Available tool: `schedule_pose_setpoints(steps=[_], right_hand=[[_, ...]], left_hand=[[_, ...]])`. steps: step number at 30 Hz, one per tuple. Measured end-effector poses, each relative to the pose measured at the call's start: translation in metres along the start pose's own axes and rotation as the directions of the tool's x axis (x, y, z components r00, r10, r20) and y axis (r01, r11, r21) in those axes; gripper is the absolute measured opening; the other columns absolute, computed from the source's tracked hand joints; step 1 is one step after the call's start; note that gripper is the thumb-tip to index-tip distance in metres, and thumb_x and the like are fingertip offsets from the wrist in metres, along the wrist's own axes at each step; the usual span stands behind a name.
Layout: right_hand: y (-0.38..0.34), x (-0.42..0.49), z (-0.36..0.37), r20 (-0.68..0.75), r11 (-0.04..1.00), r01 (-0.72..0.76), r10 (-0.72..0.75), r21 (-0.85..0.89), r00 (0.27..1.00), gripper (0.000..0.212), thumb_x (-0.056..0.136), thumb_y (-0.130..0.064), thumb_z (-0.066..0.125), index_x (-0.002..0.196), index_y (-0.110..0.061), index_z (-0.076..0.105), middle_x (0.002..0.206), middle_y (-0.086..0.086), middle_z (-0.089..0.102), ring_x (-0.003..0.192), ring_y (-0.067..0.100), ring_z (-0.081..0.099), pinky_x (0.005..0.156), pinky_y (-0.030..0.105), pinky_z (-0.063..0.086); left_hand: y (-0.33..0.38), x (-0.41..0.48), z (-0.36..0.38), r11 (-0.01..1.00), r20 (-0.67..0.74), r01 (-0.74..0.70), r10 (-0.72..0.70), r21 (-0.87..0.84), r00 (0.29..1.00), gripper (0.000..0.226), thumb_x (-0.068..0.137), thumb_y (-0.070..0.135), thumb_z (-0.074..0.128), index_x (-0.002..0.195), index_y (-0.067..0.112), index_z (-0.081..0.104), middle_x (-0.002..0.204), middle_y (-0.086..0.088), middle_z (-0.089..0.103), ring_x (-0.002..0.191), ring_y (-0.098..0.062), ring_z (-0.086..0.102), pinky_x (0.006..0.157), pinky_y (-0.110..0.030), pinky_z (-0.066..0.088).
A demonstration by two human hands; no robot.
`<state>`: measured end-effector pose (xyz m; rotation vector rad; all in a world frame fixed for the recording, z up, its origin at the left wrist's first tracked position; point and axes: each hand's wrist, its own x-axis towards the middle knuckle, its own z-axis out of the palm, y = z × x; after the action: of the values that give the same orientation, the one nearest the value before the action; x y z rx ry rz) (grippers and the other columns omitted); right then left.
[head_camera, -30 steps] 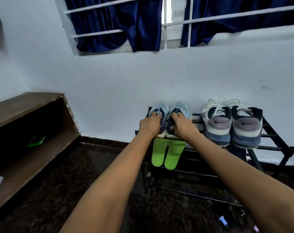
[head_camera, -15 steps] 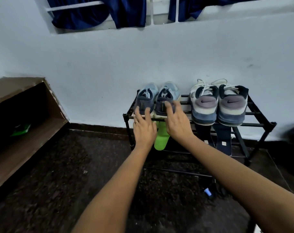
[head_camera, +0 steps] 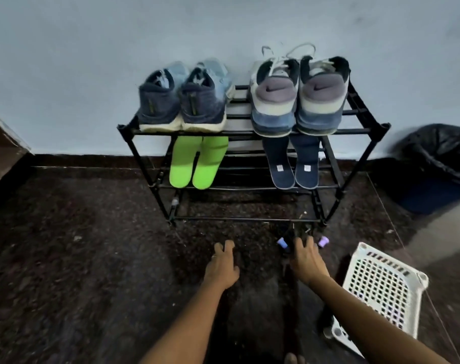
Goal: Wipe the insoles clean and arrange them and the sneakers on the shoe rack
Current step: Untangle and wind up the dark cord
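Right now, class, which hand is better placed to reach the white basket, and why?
Probably the right hand: it is nearer the white basket; the left hand lies farther off.

Blue sneakers (head_camera: 183, 101) and white sneakers (head_camera: 300, 98) stand heels-out on the black rack's (head_camera: 239, 132) top tier; green insoles (head_camera: 197, 161) and navy insoles (head_camera: 293, 164) lie paired below

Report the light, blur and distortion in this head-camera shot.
Head view: dim, flat, bluish light, no glare; the shoe rack reads fairly sharp; the left hand, the right hand and the floor near the lower edges are motion-blurred; a grey smear at the right edge cannot be identified; wide-angle bending splays the rack's posts.
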<state>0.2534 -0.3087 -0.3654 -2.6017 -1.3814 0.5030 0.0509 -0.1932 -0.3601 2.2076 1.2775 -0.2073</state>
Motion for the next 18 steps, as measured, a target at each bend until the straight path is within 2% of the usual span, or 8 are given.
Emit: schedule_pose_setpoints(steps=[2, 4, 8, 11, 14, 16, 18], right_hand=[[0.020, -0.002, 0.014, 0.089, 0.990, -0.143, 0.140, 0.022, 0.986, 0.040, 0.086, -0.012, 0.052, 0.123, -0.003, 0.038, 0.130, 0.026, 0.029, 0.114, 0.047, 0.043, 0.092, 0.046, 0.040], [0.036, 0.000, 0.028, 0.148, 0.969, -0.239, 0.229, 0.058, 0.962, 0.048, 0.087, -0.017, 0.053, 0.129, -0.002, 0.034, 0.129, 0.025, 0.033, 0.116, 0.047, 0.043, 0.095, 0.046, 0.038], [0.050, 0.010, 0.042, 0.234, 0.931, -0.317, 0.272, 0.183, 0.933, 0.054, 0.088, -0.017, 0.053, 0.134, -0.004, 0.031, 0.118, 0.029, 0.048, 0.110, 0.047, 0.050, 0.090, 0.045, 0.042], [0.055, 0.019, 0.046, 0.271, 0.929, -0.294, 0.231, 0.224, 0.935, 0.070, 0.085, -0.017, 0.059, 0.144, -0.012, 0.022, 0.118, 0.028, 0.053, 0.109, 0.043, 0.054, 0.088, 0.042, 0.044], [0.055, 0.029, 0.050, 0.299, 0.962, -0.203, 0.141, 0.185, 0.944, 0.087, 0.082, -0.016, 0.065, 0.150, -0.031, 0.012, 0.133, 0.023, 0.042, 0.116, 0.040, 0.051, 0.094, 0.042, 0.044], [0.050, 0.034, 0.053, 0.326, 0.986, -0.143, 0.107, 0.089, 0.939, 0.079, 0.084, -0.019, 0.063, 0.148, -0.028, 0.018, 0.135, 0.019, 0.038, 0.116, 0.038, 0.052, 0.092, 0.043, 0.046], [0.043, 0.036, 0.053, 0.328, 0.993, -0.110, 0.119, -0.045, 0.937, 0.060, 0.088, -0.023, 0.059, 0.140, -0.018, 0.030, 0.130, 0.016, 0.044, 0.112, 0.036, 0.055, 0.086, 0.042, 0.048]], left_hand=[[0.000, 0.005, 0.016, 1.000, 0.051, -0.005, 0.004, 0.025, 0.999, 0.048, 0.092, 0.024, 0.060, 0.130, 0.019, 0.030, 0.128, -0.009, 0.030, 0.105, -0.029, 0.056, 0.075, -0.035, 0.049], [0.000, 0.009, 0.028, 0.999, 0.081, -0.017, 0.015, 0.028, 0.997, 0.046, 0.093, 0.025, 0.059, 0.129, 0.018, 0.032, 0.128, -0.009, 0.031, 0.105, -0.029, 0.056, 0.076, -0.034, 0.047], [0.002, 0.016, 0.048, 1.000, 0.127, 0.003, -0.002, -0.011, 0.992, 0.041, 0.093, 0.025, 0.057, 0.127, 0.017, 0.034, 0.127, -0.008, 0.031, 0.103, -0.029, 0.057, 0.080, -0.037, 0.048], [0.005, 0.019, 0.058, 1.000, 0.161, 0.013, -0.011, -0.014, 0.987, 0.039, 0.094, 0.024, 0.056, 0.125, 0.017, 0.035, 0.125, -0.008, 0.031, 0.103, -0.030, 0.057, 0.082, -0.039, 0.047], [0.005, 0.020, 0.065, 1.000, 0.212, 0.012, -0.011, -0.004, 0.977, 0.037, 0.095, 0.025, 0.054, 0.125, 0.016, 0.035, 0.125, -0.007, 0.029, 0.103, -0.031, 0.057, 0.086, -0.040, 0.048], [0.003, 0.020, 0.069, 1.000, 0.237, 0.014, -0.013, -0.001, 0.971, 0.036, 0.095, 0.025, 0.054, 0.125, 0.016, 0.036, 0.125, -0.007, 0.029, 0.103, -0.030, 0.057, 0.090, -0.042, 0.048], [0.001, 0.020, 0.071, 1.000, 0.250, 0.020, -0.018, -0.006, 0.968, 0.035, 0.095, 0.024, 0.055, 0.124, 0.016, 0.037, 0.125, -0.006, 0.028, 0.101, -0.028, 0.057, 0.091, -0.043, 0.048]])
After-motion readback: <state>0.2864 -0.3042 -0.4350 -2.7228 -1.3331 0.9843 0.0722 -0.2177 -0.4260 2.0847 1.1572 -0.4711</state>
